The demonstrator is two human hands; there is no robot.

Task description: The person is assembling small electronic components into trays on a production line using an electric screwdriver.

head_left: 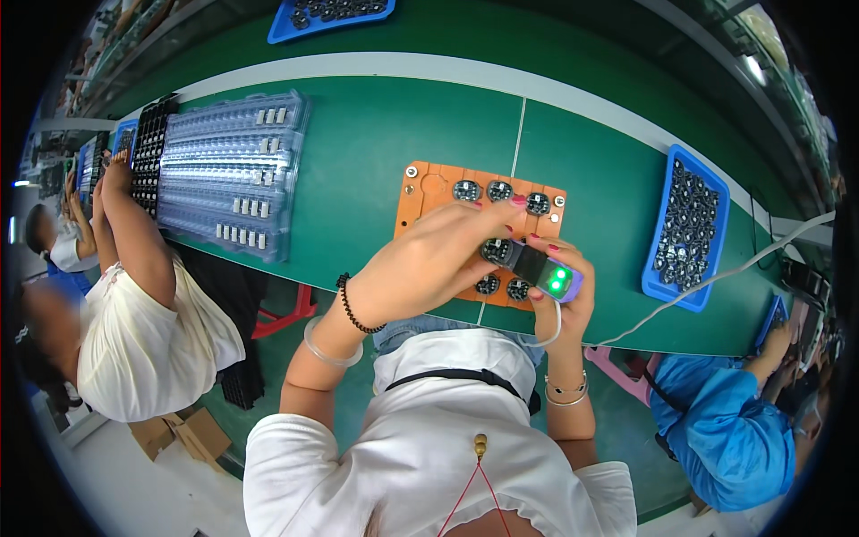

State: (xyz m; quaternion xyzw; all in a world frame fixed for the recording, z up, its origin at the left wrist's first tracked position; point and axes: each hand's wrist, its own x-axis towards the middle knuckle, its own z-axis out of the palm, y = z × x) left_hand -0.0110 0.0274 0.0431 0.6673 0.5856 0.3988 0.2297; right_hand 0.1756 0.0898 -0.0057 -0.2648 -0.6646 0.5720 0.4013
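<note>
An orange fixture plate [414, 199] lies in front of me on the green table, with small round black parts [466, 190] seated in its pockets. My right hand [573, 277] grips a small handheld device [537, 267], dark and purple with two green lights and a white cable. At the device's far end is one round black part [495, 250]. My left hand [443, 251] reaches over the plate, its thumb and forefinger curved around that part. Its forefinger tip is near the upper row, and the hand hides the plate's left middle.
A blue tray [658, 268] of black parts stands right; another blue tray [277, 31] lies beyond the table's far rail. Clear plastic trays [206, 170] with small metal pieces lie left, beside a black tray [152, 148]. A white cable [743, 266] crosses right. People sit on both sides.
</note>
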